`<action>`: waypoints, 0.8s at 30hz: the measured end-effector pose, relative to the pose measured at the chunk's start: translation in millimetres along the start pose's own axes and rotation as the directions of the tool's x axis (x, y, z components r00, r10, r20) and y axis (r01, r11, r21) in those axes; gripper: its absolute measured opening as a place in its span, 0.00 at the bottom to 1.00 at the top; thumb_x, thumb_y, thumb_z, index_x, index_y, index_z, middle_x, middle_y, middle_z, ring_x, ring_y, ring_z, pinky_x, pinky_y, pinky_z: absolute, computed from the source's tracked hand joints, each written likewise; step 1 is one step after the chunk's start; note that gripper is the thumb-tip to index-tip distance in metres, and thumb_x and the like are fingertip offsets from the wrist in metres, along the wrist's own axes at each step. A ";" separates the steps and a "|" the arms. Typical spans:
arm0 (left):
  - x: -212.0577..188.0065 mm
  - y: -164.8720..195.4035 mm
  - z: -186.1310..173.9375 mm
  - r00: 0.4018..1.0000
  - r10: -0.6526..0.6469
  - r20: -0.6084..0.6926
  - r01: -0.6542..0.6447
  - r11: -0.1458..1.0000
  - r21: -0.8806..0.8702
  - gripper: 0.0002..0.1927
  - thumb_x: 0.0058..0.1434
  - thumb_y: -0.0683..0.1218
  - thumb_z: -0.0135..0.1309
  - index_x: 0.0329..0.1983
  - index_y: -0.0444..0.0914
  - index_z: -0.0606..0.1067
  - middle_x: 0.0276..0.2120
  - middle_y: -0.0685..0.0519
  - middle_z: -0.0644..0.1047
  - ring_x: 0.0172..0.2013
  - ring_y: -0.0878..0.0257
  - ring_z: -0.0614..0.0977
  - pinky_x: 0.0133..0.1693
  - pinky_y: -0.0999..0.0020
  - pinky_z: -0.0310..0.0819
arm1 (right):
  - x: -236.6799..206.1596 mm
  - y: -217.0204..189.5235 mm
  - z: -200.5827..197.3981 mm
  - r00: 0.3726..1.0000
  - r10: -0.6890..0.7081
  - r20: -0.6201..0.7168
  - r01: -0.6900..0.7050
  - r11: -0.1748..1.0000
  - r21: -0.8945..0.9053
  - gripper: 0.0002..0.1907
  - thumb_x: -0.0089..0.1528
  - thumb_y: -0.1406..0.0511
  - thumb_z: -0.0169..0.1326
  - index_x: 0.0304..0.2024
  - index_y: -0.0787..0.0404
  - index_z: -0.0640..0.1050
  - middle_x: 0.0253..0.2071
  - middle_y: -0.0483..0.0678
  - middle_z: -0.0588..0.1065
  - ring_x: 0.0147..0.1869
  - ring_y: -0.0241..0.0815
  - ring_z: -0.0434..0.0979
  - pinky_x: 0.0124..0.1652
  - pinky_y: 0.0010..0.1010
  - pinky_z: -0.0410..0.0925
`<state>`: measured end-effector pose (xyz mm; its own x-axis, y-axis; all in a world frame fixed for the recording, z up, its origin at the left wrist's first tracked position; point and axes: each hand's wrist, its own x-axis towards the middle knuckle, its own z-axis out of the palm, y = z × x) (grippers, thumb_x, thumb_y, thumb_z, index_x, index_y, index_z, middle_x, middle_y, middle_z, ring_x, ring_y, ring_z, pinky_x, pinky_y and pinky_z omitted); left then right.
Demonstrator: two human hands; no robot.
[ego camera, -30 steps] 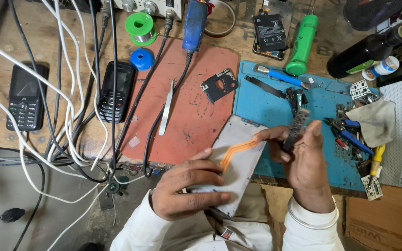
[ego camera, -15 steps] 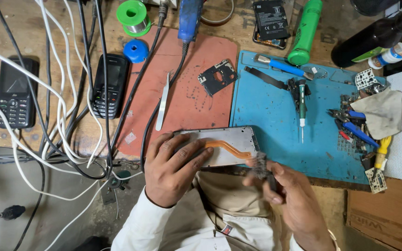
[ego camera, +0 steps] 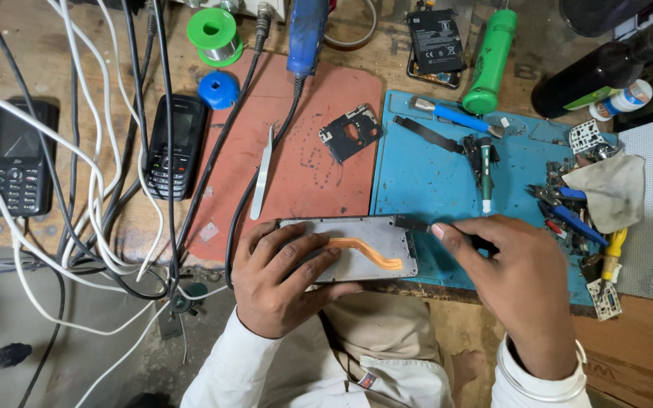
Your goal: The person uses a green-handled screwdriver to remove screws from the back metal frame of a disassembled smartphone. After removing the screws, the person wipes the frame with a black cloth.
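Since half a second ago, the right hand has risen from below the opened phone frame to its right end, pinching a thin dark tool, tip hidden. Left hand grips the frame at the bench edge, over the blue mat.

Phone repair workshop, solder spool, tweezers, opened phone
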<state>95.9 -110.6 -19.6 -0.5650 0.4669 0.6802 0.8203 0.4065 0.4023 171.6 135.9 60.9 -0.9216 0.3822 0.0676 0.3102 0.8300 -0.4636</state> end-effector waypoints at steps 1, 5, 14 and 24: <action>0.7 -0.7 0.5 1.000 0.007 -0.005 -0.007 1.000 0.010 0.24 0.50 0.61 0.72 0.41 0.43 0.81 0.45 0.56 0.80 0.49 0.56 0.80 0.51 0.55 0.71 | 7.7 -2.9 4.1 1.000 -0.007 -0.012 0.008 1.000 0.014 0.15 0.59 0.55 0.64 0.34 0.60 0.85 0.26 0.50 0.79 0.22 0.44 0.74 0.24 0.34 0.62; 2.7 1.2 1.1 1.000 -0.022 -0.003 0.022 0.999 0.037 0.23 0.49 0.62 0.72 0.40 0.44 0.82 0.42 0.58 0.81 0.46 0.58 0.81 0.45 0.60 0.69 | 25.9 -15.2 34.1 0.995 -0.096 -0.034 0.094 0.995 -0.044 0.16 0.60 0.54 0.64 0.28 0.60 0.84 0.25 0.49 0.79 0.23 0.47 0.75 0.25 0.35 0.63; 2.1 1.0 7.2 1.000 0.003 -0.020 -0.002 0.999 0.040 0.23 0.48 0.61 0.73 0.40 0.44 0.82 0.42 0.57 0.81 0.45 0.56 0.81 0.48 0.55 0.71 | 21.4 19.7 -11.8 0.988 0.136 -0.072 -0.130 0.988 0.083 0.16 0.60 0.56 0.68 0.37 0.62 0.85 0.25 0.50 0.75 0.24 0.45 0.71 0.26 0.33 0.61; -2.8 -23.9 -20.9 1.000 0.006 -0.010 -0.005 0.997 0.074 0.23 0.48 0.58 0.74 0.40 0.42 0.82 0.41 0.54 0.80 0.47 0.51 0.80 0.50 0.48 0.72 | 32.8 1.0 11.2 0.991 -0.136 -0.007 0.134 0.970 0.203 0.12 0.59 0.60 0.66 0.39 0.61 0.85 0.32 0.49 0.81 0.32 0.39 0.79 0.32 0.28 0.67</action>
<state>79.8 -138.0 -18.3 -0.5592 0.4614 0.6888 0.8144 0.4613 0.3522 139.1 144.8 52.8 -0.9534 0.2689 0.1365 0.1295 0.7737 -0.6202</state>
